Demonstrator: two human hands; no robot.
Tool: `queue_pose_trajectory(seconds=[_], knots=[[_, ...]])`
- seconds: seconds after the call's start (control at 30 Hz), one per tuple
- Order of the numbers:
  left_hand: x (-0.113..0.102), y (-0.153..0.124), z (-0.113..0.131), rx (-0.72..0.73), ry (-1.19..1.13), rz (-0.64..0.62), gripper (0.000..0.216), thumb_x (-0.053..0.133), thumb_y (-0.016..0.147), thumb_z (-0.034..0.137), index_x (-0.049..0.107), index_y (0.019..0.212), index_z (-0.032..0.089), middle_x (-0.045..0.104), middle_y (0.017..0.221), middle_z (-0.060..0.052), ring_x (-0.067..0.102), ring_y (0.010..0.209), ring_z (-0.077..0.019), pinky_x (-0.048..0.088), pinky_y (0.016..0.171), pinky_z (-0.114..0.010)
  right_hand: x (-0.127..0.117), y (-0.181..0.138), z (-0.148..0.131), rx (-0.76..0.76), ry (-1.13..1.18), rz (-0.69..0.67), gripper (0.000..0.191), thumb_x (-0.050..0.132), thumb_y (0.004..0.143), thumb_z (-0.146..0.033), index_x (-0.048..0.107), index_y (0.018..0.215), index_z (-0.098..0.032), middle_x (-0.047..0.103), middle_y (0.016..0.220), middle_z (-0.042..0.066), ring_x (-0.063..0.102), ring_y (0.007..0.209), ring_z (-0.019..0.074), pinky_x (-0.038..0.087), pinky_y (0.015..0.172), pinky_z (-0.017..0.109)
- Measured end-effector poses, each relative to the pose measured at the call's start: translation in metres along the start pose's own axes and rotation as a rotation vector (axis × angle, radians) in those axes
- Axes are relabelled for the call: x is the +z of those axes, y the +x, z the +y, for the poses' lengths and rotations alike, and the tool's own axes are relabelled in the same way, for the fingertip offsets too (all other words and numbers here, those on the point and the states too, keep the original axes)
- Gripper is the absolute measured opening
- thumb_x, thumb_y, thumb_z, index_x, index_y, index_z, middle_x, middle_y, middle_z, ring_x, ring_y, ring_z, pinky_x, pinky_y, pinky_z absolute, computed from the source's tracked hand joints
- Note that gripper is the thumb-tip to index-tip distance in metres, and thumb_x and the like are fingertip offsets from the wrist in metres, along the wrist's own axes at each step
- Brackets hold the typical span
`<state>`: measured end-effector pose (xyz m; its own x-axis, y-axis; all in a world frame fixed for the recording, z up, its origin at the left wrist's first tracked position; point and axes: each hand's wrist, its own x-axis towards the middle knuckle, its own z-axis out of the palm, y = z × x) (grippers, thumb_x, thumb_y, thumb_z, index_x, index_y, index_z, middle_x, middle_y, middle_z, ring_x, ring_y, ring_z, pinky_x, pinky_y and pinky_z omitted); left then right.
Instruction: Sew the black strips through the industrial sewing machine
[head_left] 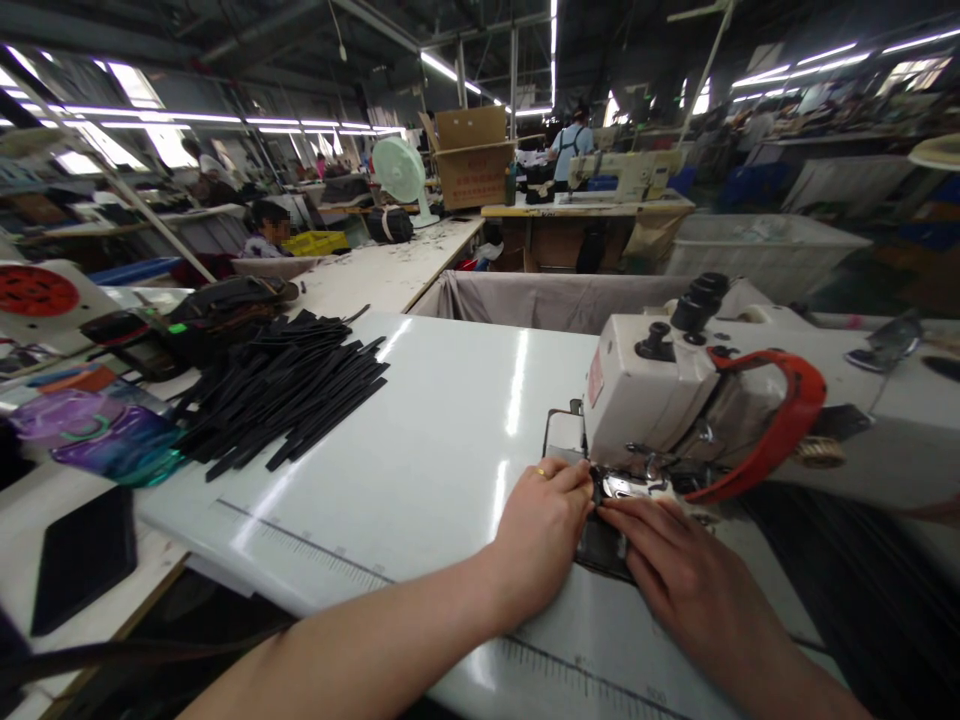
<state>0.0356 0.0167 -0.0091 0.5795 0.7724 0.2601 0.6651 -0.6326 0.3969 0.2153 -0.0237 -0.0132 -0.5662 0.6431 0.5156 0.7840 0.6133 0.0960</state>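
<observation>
Both hands are at the needle area of a white sewing machine (pixel 645 390) with a red curved guard (pixel 795 400). My left hand (pixel 546 525), with a ring on one finger, has its fingers bent and pressed together on a small black piece of fabric (pixel 598 487) beside the presser foot (pixel 626 486). From the right, my right hand (pixel 679 560) holds its fingertips together at the near edge of the same piece. Most of the piece is hidden by the fingers. A dark metal plate (pixel 604 548) lies under them. On the left of the white table (pixel 435 420) is a loose pile of black strips (pixel 292 390).
Left of the table are a purple-teal pouch (pixel 112 435) and a dark tablet-like slab (pixel 86 555). More black material (pixel 862 570) lies at the right. Behind stand a pale green fan (pixel 400 170), a cardboard box (pixel 474 170) and another sewing machine (pixel 626 175). Other people sit and stand farther off.
</observation>
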Motion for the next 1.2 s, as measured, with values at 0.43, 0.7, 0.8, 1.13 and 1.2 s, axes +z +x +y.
queue_pose_trajectory(seconds=[0.43, 0.7, 0.8, 1.13, 1.2], knots=[[0.005, 0.001, -0.002, -0.018, 0.076, 0.048, 0.016, 0.047, 0.098, 0.023, 0.062, 0.099, 0.016, 0.063, 0.108, -0.006, 0.053, 0.097, -0.0209, 0.046, 0.083, -0.036, 0.005, -0.004, 0.002, 0.022, -0.018, -0.002, 0.031, 0.035, 0.094, -0.014, 0.06, 0.114, -0.014, 0.068, 0.107, 0.01, 0.066, 0.086, 0.0215, 0.055, 0.071, 0.035], [0.001, 0.003, 0.0, 0.0, 0.035, 0.023, 0.021, 0.044, 0.099, 0.019, 0.064, 0.091, 0.017, 0.063, 0.103, -0.006, 0.053, 0.094, -0.0209, 0.047, 0.088, -0.037, 0.01, -0.008, 0.004, 0.052, 0.008, -0.028, 0.032, 0.038, 0.093, -0.016, 0.06, 0.117, -0.014, 0.067, 0.11, 0.011, 0.065, 0.09, 0.0219, 0.056, 0.076, 0.036], [0.002, 0.0, 0.002, 0.015, 0.055, 0.026, 0.019, 0.044, 0.098, 0.018, 0.063, 0.097, 0.015, 0.064, 0.1, -0.007, 0.053, 0.092, -0.0221, 0.048, 0.085, -0.038, 0.01, -0.008, 0.004, 0.038, 0.001, -0.006, 0.031, 0.037, 0.094, -0.015, 0.06, 0.114, -0.015, 0.068, 0.108, 0.01, 0.066, 0.089, 0.0212, 0.056, 0.073, 0.034], [-0.006, 0.023, -0.043, 0.11, 0.007, 0.006, 0.015, 0.052, 0.094, 0.022, 0.064, 0.103, 0.02, 0.055, 0.13, -0.008, 0.044, 0.128, -0.0255, 0.038, 0.109, -0.043, 0.006, -0.005, 0.001, 0.023, 0.037, 0.052, 0.029, 0.036, 0.095, -0.016, 0.061, 0.11, -0.016, 0.068, 0.103, 0.009, 0.066, 0.089, 0.0208, 0.055, 0.075, 0.035], [-0.015, 0.029, -0.056, 0.175, 0.106, -0.069, 0.018, 0.051, 0.096, 0.031, 0.066, 0.104, 0.025, 0.055, 0.133, -0.004, 0.037, 0.135, -0.0276, 0.03, 0.114, -0.053, 0.004, -0.005, 0.002, 0.031, 0.067, 0.048, 0.029, 0.037, 0.094, -0.015, 0.062, 0.108, -0.017, 0.069, 0.102, 0.008, 0.066, 0.088, 0.0201, 0.055, 0.075, 0.034]])
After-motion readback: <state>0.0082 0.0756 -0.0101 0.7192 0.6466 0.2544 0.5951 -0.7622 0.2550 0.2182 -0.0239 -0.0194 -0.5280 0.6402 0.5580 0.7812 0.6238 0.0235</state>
